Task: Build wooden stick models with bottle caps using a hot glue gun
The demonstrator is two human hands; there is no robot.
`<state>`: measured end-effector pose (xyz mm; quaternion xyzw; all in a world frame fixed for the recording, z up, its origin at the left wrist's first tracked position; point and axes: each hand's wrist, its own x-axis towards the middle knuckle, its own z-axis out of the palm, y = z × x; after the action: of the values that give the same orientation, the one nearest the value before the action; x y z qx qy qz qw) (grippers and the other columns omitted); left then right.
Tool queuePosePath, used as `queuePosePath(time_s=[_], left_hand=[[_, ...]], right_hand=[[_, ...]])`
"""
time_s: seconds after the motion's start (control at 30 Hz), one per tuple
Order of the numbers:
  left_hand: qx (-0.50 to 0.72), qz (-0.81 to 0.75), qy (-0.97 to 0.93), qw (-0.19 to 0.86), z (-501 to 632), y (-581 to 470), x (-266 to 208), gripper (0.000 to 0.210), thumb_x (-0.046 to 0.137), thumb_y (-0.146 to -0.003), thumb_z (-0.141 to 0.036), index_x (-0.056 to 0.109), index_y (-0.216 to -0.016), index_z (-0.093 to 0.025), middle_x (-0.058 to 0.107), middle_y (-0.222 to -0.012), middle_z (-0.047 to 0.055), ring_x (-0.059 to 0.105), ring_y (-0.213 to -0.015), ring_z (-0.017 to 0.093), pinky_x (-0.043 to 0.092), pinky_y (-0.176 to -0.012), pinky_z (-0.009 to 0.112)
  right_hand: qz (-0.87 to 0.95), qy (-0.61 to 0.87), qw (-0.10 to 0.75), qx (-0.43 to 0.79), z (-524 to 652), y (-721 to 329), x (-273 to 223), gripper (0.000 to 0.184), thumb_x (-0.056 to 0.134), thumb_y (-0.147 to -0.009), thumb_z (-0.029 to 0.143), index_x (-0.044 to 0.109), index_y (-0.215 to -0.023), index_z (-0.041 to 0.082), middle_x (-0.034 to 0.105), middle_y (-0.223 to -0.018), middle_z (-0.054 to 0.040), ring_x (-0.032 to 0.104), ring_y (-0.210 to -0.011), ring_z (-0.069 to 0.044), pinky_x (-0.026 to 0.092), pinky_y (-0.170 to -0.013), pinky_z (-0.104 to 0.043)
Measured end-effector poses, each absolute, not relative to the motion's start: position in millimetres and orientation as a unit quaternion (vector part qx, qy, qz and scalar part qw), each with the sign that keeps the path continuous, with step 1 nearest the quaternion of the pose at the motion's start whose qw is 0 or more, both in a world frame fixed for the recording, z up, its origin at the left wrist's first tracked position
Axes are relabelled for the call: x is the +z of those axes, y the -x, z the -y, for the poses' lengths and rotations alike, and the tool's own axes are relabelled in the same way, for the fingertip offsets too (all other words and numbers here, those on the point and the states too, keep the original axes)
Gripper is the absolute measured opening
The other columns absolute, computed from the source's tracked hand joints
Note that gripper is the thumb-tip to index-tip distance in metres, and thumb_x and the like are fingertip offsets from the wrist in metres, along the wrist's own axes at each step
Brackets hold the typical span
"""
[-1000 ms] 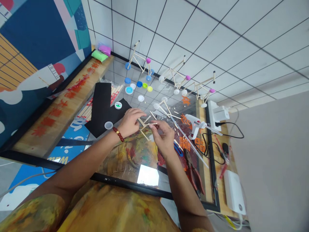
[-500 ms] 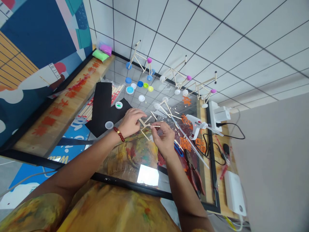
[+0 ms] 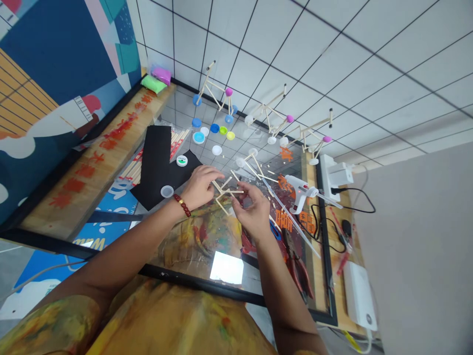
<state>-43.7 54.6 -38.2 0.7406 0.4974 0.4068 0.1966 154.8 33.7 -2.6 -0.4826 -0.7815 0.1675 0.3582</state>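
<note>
A small frame of joined wooden sticks (image 3: 223, 192) is between my hands, just above or on the glass tabletop. My left hand (image 3: 201, 187), with a beaded bracelet at the wrist, pinches the frame's left end; the fingertips are partly hidden. On the other side my right hand (image 3: 253, 207) has thumb and fingers apart around the frame's right stick, gripping nothing. Farther back lies another stick frame (image 3: 254, 165) with white caps. Beside it to the right, a white hot glue gun (image 3: 297, 191) rests on the glass.
Three stick models with bottle-cap wheels, one with blue caps (image 3: 197, 100), line the back. Loose caps (image 3: 198, 137), black card (image 3: 157, 162) and packed sticks (image 3: 136, 167) lie left. Pliers (image 3: 297, 268), blue-handled scissors (image 3: 275, 230), a cable (image 3: 314, 222) and a power strip (image 3: 360, 296) are right.
My right thumb and fingers have parted from the right-hand stick and drawn slightly to the right. My left hand stays in place on the frame.
</note>
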Motion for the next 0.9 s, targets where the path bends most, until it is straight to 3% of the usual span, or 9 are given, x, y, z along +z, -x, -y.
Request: queuePosePath(time_s=[0.2,0.47,0.67,0.9], left_hand=[[0.403,-0.505,-0.737,0.2,-54.5,43.6,-38.8,0.055,0.046,-0.061,0.005,0.072,-0.103,-0.019,0.072,-0.11,0.006,0.063,-0.111,0.023,0.047,-0.104,0.043],[0.41,-0.496,-0.74,0.193,-55.0,43.7,-39.4,0.053,0.047,-0.061,0.004,0.073,-0.102,-0.018,0.073,-0.108,0.006,0.063,-0.109,0.023,0.048,-0.104,0.043],[0.408,-0.505,-0.738,0.183,-53.6,44.0,-38.8,0.052,0.048,-0.063,0.004,0.073,-0.103,-0.018,0.072,-0.11,0.007,0.062,-0.111,0.023,0.049,-0.105,0.042],[0.345,-0.525,-0.77,0.109,-40.6,44.4,-31.8,0.032,0.058,-0.073,-0.006,0.075,-0.097,-0.019,0.071,-0.114,0.007,0.055,-0.122,0.029,0.044,-0.109,0.049]], right_hand=[[0.776,0.471,0.378,0.184,-32.0,-153.4,4.5,0.023,0.067,-0.088,0.032,0.068,-0.109,0.022,0.071,-0.088,-0.0029,0.063,-0.071,-0.017,0.054,-0.073,-0.034],[0.784,0.455,0.38,0.186,-29.9,-151.0,1.5,0.009,0.065,-0.091,0.028,0.07,-0.086,0.023,0.073,-0.084,-0.0031,0.068,-0.078,-0.019,0.052,-0.075,-0.035],[0.8,0.445,0.355,0.188,-31.1,-152.7,-8.6,0.007,0.064,-0.091,0.026,0.071,-0.09,0.024,0.075,-0.088,-0.0031,0.069,-0.081,-0.019,0.051,-0.078,-0.036],[0.825,0.433,0.346,0.111,-32.2,-151.2,-15.8,0.012,0.058,-0.094,0.022,0.07,-0.091,0.023,0.076,-0.087,-0.0033,0.07,-0.082,-0.02,0.05,-0.08,-0.037]])
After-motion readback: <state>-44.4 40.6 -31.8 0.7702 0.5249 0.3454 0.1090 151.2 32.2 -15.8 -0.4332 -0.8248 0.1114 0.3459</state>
